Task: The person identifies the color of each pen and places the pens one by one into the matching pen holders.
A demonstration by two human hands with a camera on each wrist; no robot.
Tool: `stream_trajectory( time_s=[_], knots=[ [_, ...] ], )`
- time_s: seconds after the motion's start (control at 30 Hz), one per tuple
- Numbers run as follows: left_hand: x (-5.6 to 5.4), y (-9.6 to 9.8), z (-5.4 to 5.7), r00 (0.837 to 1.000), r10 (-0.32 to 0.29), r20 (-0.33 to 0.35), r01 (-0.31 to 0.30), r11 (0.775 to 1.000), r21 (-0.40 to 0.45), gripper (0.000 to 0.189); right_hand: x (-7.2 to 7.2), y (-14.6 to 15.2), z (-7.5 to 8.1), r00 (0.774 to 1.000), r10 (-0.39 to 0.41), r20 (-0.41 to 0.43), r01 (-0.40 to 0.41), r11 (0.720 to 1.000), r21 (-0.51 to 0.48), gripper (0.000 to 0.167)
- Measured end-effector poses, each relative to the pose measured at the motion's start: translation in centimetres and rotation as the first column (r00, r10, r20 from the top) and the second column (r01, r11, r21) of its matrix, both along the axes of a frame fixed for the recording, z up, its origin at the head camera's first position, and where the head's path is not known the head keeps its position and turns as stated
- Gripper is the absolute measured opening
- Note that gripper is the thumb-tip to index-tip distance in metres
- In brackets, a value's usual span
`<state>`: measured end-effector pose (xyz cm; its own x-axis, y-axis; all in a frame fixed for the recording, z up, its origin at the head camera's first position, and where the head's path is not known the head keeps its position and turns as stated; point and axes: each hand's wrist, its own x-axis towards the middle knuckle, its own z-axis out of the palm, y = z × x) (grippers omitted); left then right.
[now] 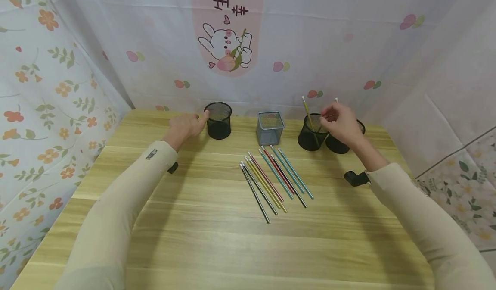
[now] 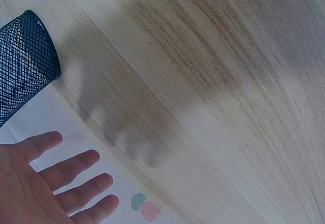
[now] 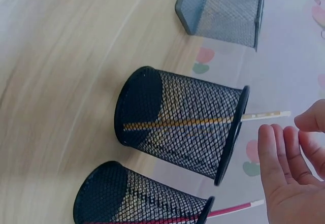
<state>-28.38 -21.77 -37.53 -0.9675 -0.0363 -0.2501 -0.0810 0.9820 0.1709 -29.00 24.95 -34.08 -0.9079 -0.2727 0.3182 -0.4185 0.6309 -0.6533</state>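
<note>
My left hand (image 1: 185, 127) is beside a round black mesh cup (image 1: 219, 126), thumb toward its rim. In the left wrist view, its fingers (image 2: 71, 169) stretch out with nothing between them. Above another black mesh cup (image 3: 177, 120), my right hand (image 3: 292, 168) has its thumb and fingers close together, slightly bent, with no object seen between them. A yellow pencil (image 1: 306, 109) leans in that cup. The third black cup (image 1: 338, 144), partly behind the right hand, holds a red pencil (image 3: 231, 210). Several striped pencils (image 1: 271, 182) lie mid-table, black, yellow, red and blue.
A grey square mesh holder (image 1: 270, 128) stands between the black cups at the back of the wooden table (image 1: 201, 251). Behind it hangs a pale curtain (image 1: 155, 31) with a rabbit print. Black straps are at both wrists.
</note>
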Motion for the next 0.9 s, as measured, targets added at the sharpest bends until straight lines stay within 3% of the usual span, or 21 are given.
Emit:
stream_trajectory(
  time_s=[0.27, 0.63, 0.9],
  knots=[
    [0.1, 0.1, 0.1, 1.000, 0.003, 0.003, -0.003, 1.000, -0.001, 0.100, 0.9, -0.6, -0.4, 0.999, 0.054, -0.005, -0.054, 0.998, 0.016, 0.009],
    [0.1, 0.0, 0.0, 1.000, 0.001, -0.001, -0.001, 1.000, 0.005, 0.098, 1.8, -1.4, -0.3, 0.998, 0.058, 0.015, -0.058, 0.997, 0.043, 0.009],
    [0.2, 0.1, 0.1, 1.000, 0.002, -0.006, -0.002, 1.000, 0.007, 0.096, 2.5, -2.1, -0.1, 0.991, 0.112, 0.076, -0.117, 0.991, 0.066, 0.010]
  ],
)
